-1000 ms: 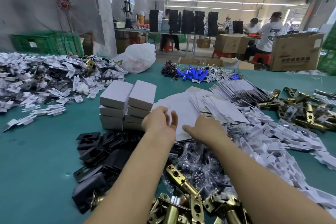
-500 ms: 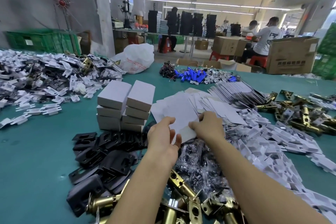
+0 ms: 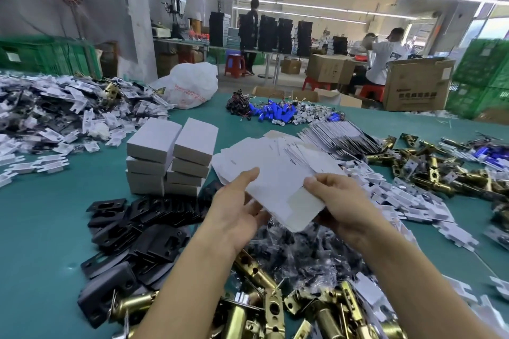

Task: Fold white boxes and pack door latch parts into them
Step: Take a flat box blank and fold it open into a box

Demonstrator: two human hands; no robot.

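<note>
Flat white box blank (image 3: pixel 278 187): spans between both hands.
Left hand (image 3: pixel 239 215): thumb on top, pinching its 9 o'clock edge.
Right hand (image 3: pixel 344 201): pinching its 3 o'clock edge.

The scene is taken by one wide-angle camera worn on the head; it is aimed forward and down across the green table (image 3: pixel 41 228), from its near side toward the far hall; both forearms are seen entering from the bottom edge; the left hand (image 3: pixel 237 217) and the right hand (image 3: pixel 341 201) are caught close beneath the lens at mid-frame, the flat box blank (image 3: pixel 281 190) being held between them; the brass latches (image 3: pixel 248 311) are shown nearest, at the bottom edge; the stacked white boxes (image 3: pixel 170 162) are placed just beyond the hands, left of centre; the far workbench (image 3: pixel 248 48) and a seated person (image 3: pixel 382 60) are rendered small in the upper part.
</note>
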